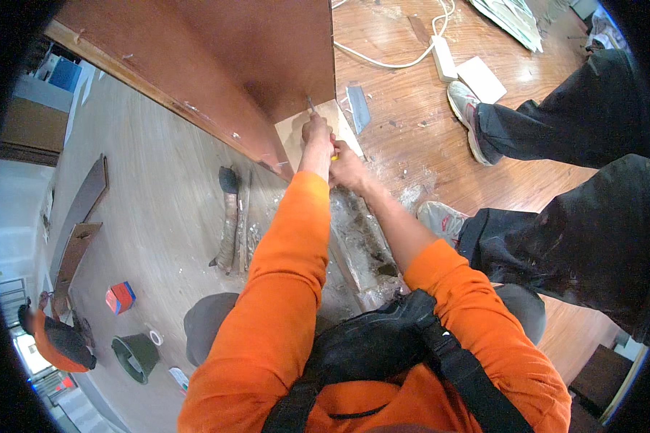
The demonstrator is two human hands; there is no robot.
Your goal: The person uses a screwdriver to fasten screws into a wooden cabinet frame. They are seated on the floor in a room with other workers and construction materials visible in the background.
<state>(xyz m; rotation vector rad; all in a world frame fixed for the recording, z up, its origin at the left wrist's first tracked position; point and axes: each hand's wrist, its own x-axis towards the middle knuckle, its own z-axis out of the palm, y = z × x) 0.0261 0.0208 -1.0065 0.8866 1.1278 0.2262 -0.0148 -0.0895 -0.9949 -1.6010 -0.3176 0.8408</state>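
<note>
My two hands meet at the lower corner of a large brown panel (267,50). My left hand (316,136) is closed round the front of a screwdriver, whose thin shaft (310,103) points at the panel's face. Just behind it, my right hand (348,168) grips the red and yellow handle (334,156), mostly hidden by fingers. Whether the tip touches the panel is too small to tell. Below the hands lies a pale wooden board (290,137), and nearer me a broken-open strip of floor (365,245) full of rubble.
Another person's dark-trousered legs (556,123) and light shoes (466,119) stand close on the right. A white power strip (444,58) and cord lie beyond. At left are a dark-headed tool (227,216), a red-blue box (120,296), a dark bucket (143,355) and a distant crouching person (58,343).
</note>
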